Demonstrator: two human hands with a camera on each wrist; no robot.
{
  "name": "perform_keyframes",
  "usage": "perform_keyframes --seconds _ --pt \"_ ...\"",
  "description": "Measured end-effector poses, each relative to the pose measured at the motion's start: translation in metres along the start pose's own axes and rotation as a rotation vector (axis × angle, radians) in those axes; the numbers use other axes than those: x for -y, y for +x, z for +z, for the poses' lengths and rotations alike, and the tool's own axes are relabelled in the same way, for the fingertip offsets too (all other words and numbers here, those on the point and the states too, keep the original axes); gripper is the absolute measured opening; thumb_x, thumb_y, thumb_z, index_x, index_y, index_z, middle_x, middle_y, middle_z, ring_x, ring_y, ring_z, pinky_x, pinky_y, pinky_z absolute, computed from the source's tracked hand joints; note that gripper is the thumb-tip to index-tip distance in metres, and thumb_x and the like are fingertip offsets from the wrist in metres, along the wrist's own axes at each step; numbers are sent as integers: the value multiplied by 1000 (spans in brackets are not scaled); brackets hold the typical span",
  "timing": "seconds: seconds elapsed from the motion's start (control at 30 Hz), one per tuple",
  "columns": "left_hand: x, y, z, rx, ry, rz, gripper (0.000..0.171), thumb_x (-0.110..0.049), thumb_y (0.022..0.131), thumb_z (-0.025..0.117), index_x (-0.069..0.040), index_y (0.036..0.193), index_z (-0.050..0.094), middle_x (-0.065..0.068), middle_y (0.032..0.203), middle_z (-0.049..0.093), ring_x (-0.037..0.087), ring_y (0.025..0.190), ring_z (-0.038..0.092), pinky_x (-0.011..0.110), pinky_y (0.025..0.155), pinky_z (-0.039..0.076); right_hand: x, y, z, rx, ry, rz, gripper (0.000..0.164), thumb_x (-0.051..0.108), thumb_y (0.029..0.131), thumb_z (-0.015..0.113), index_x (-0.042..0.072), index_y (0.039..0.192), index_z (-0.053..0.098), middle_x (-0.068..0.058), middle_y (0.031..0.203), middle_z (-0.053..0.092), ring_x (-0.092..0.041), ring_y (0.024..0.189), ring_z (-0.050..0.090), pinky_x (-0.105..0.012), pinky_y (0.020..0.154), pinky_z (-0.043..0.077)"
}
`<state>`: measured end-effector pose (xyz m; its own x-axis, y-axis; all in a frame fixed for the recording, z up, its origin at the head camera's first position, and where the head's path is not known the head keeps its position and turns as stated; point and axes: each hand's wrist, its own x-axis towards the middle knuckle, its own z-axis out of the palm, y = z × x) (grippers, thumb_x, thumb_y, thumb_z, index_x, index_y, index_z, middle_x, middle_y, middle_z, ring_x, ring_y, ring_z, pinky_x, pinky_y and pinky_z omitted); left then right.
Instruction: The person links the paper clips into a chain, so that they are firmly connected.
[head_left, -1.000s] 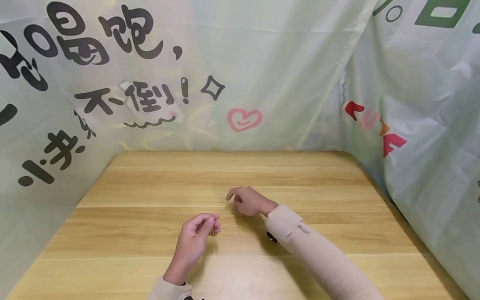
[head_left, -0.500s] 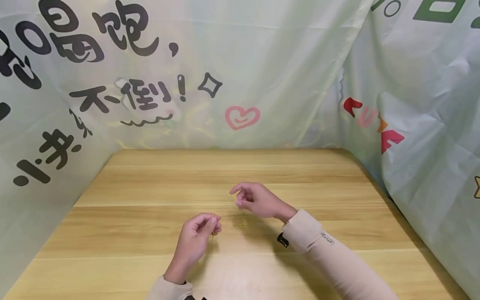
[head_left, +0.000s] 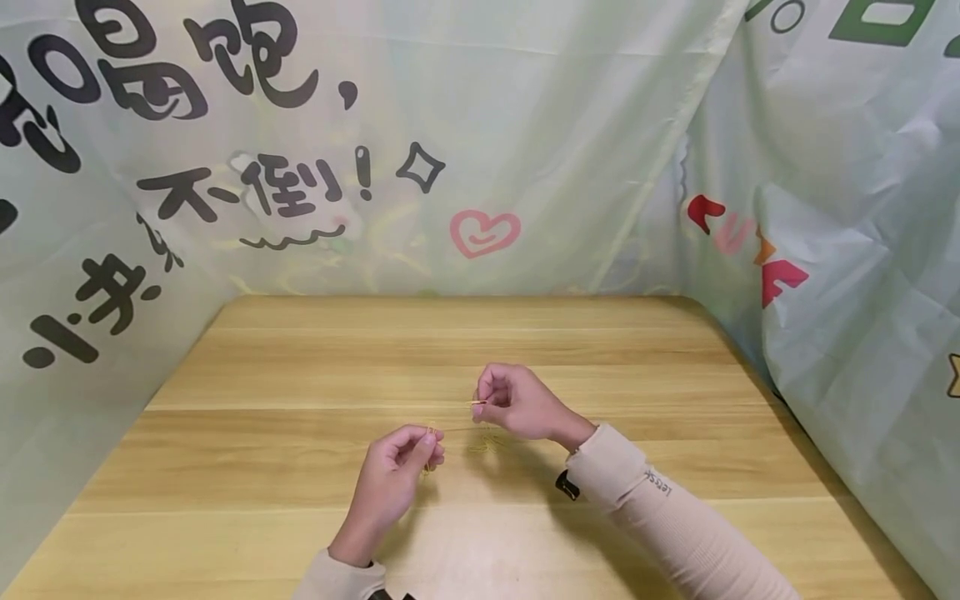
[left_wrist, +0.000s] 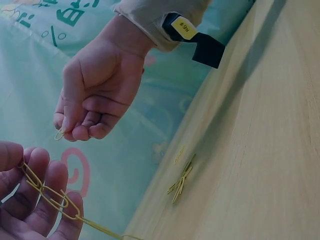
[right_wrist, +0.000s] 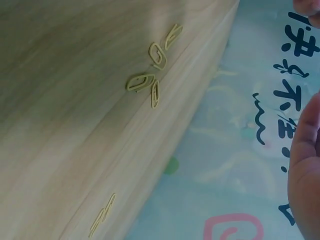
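Observation:
My left hand [head_left: 393, 471] pinches the end of a short chain of linked gold paper clips [left_wrist: 52, 200] between thumb and index finger. In the left wrist view the chain hangs across the other fingers and runs off the bottom edge. Up and to the right, my right hand [head_left: 521, 404] pinches a single gold paper clip [left_wrist: 59, 135] at its fingertips, apart from the chain. The clip's free end points left in the head view. Below the right hand, several loose gold paper clips [right_wrist: 141, 82] lie on the table.
The wooden table [head_left: 300, 358] is bounded by printed fabric sheets [head_left: 570, 167] at the back and sides. Two small clips [right_wrist: 102, 215] lie apart from the loose group. A black device [left_wrist: 207, 47] is strapped at the right sleeve.
My right hand has drawn slightly right; a paper clip now shows in its fingertips, turned from hanging to pointing left. The left hand has stayed nearly still, with less of its chain showing below.

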<state>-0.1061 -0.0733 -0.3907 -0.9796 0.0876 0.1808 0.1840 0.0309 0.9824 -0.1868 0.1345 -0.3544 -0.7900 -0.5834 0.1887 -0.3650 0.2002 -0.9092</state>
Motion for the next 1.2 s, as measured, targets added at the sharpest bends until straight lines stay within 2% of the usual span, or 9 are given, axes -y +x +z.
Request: perform_keyframes --seconds 0.17,0.27,0.37,0.5,0.7,0.77,0.9,1.0,1.2 --pt "1 0 0 2 2 -4 14 1 97 53 9 93 64 24 95 64 23 81 65 29 76 55 0 0 1 -2 -81 -56 10 -7 86 63 2 91 63 -3 76 61 -13 58 54 -23 53 44" --pt "2 1 0 4 5 -5 14 0 97 54 10 94 63 24 95 65 21 81 65 28 76 55 0 1 2 13 -85 -75 10 -8 84 63 2 86 64 -2 74 61 -8 56 48 -20 52 41" --pt "2 1 0 5 3 -3 14 0 97 54 10 94 63 24 95 65 20 81 65 29 77 55 -1 1 2 22 -81 -85 11 -9 85 61 -1 92 64 -5 75 59 -8 57 47 -20 52 40" --pt "2 -1 -1 1 4 -19 14 0 97 54 10 93 63 22 93 65 20 80 65 29 76 55 -1 0 6 34 -99 -70 17 -8 90 57 -2 103 66 -8 78 57 -9 59 45 -21 53 39" --pt "3 0 0 5 17 -4 15 -2 97 55 9 93 64 21 92 65 19 80 64 28 75 55 4 1 9 -39 -141 -45 7 -3 88 67 3 92 68 -4 79 64 -12 65 52 -22 58 43" --pt "3 1 0 7 24 9 14 -2 97 55 8 93 64 22 92 65 20 81 65 28 76 56 6 2 9 -65 -129 -27 6 0 87 69 2 93 69 -3 80 67 -12 64 56 -24 59 47" --pt "3 1 0 3 47 17 13 -1 97 55 7 93 65 22 91 65 22 81 65 28 77 55 7 3 10 -68 -81 17 9 1 89 68 0 97 70 -7 82 70 -14 66 63 -40 65 56" --pt "3 1 0 -3 62 25 12 -2 96 57 6 93 66 21 90 66 19 81 65 27 77 55 8 4 12 -62 -41 32 9 0 90 66 -2 98 69 -8 81 70 -24 71 67 -51 68 55" --pt "4 1 -1 -11 99 68 10 -3 94 60 2 90 68 17 88 68 15 79 64 26 76 55 12 4 17 -46 49 74 8 -1 91 64 -6 97 65 -9 81 69 -37 77 68 -50 70 56"
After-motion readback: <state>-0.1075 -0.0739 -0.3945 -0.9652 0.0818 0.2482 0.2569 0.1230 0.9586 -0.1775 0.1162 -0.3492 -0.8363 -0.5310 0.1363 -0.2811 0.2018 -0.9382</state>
